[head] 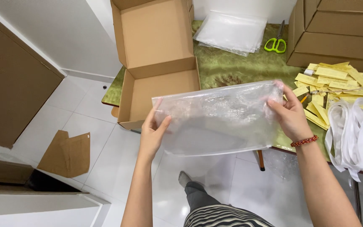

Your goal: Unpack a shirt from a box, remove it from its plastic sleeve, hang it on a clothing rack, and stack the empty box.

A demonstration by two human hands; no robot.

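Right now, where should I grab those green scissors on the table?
Take the green-handled scissors by the two plastic loops, coming from the near side. The loops point toward the table edge closest to you, while the metal blades point away, toward the wall.

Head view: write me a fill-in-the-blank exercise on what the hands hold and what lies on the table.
1. The left hand and right hand hold a clear plastic ____ by its two ends.
2. The scissors on the green table have ____ handles.
3. The open cardboard box on the table's edge holds ____.
4. The right wrist wears a ____ bead bracelet.

Missing words: bag; green; nothing; red
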